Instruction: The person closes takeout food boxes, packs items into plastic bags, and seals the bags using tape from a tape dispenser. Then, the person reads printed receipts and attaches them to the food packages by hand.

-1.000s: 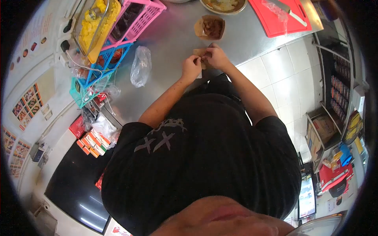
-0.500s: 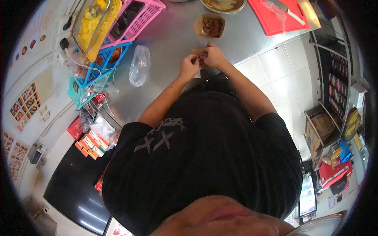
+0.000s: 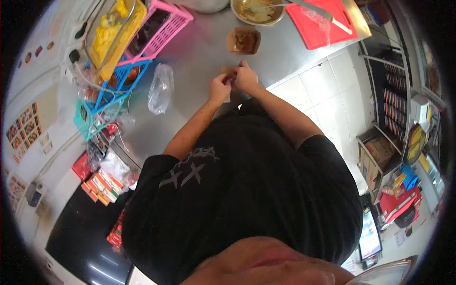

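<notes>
Both hands meet over the near edge of the steel counter. My left hand is closed on one side of a small brown paper piece, and my right hand is closed on its other side. The fingers largely cover the piece, so its exact shape cannot be made out. Just beyond the hands stands an open brown paper box with dark brown food in it. A crumpled clear plastic bag lies to the left of my left hand.
A metal bowl with sauce remains stands behind the box. To its right, a knife lies across a red cutting board. At left are a pink basket, a blue basket and a yellow-rimmed tray of yellow food.
The whole view has shifted, so counter items appear further left and slightly lower. Both hands stay together around the brown paper piece, with small finger movements.
</notes>
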The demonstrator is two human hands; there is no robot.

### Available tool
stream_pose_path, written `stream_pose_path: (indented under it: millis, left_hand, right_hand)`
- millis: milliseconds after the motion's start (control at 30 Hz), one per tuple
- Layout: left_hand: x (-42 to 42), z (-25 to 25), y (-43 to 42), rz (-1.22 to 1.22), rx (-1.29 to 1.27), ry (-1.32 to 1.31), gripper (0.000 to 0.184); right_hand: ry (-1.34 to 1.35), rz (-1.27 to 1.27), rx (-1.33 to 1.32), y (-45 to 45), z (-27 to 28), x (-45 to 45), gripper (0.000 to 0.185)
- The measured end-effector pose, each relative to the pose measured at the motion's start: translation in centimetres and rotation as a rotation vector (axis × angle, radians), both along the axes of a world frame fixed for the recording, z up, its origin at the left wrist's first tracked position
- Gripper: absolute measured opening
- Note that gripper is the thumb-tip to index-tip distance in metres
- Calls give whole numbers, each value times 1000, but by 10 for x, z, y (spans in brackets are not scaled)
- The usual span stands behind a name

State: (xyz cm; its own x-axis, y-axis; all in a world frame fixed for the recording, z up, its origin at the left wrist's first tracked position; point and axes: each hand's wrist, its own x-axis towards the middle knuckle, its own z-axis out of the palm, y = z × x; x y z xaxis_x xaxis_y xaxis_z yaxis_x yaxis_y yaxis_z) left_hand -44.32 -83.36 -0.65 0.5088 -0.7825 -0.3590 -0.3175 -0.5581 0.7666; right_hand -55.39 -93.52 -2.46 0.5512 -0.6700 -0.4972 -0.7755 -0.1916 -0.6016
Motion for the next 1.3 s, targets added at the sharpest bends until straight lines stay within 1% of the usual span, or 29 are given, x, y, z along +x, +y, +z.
stream_pose_path:
  millis: [67,167,267,367,467,567,667,767,867,967,1067,1167,1267,1300]
  left_hand:
    - [0,11,-5,12,34,35,19]
    - [4,-4,-3,-31,130,-34,20]
    - [2,10,-6,-142,175,-169,18]
    - [2,-2,-6,-222,213,-299,18]
    - [-3,-2,-3,-185,130,-338,19]
    - [-1,11,-9,-216,232,-275,22]
    - [-4,-15,0,-198,151,-327,22]
    - [-5,8,-7,-179,149,-266,24]
    - [-3,-9,-2,-202,168,-272,26]
    - [-8,18,-7,-192,172,-236,15]
    - [-7,6,-5,-199,156,-218,20]
    - [-9,2,3,-234,84,-319,25]
    - [-5,-8,12,-267,-3,-355,29]
    - [-4,-8,14,-248,-60,-338,26]
  right_hand:
    - [-58,-11,-60,1,17,-3,23]
    - [-25,18,-150,8,12,-2,25]
    - [-14,-4,-180,13,14,-1,28]
    - [-15,-29,-132,15,23,1,28]
    - [-93,142,-206,8,5,-3,27]
    - [-101,147,-132,-3,41,0,27]
    - [12,52,-115,1,24,3,29]
    - [-56,36,-161,3,31,4,28]
    - [-83,53,-186,5,17,3,26]
    - [-138,44,-255,10,12,0,25]
    - [-110,108,-268,8,4,0,26]
    - [-135,87,-276,5,8,-2,27]
    - [-107,127,-253,6,-7,-4,28]
    - [-125,113,-249,5,-3,-3,28]
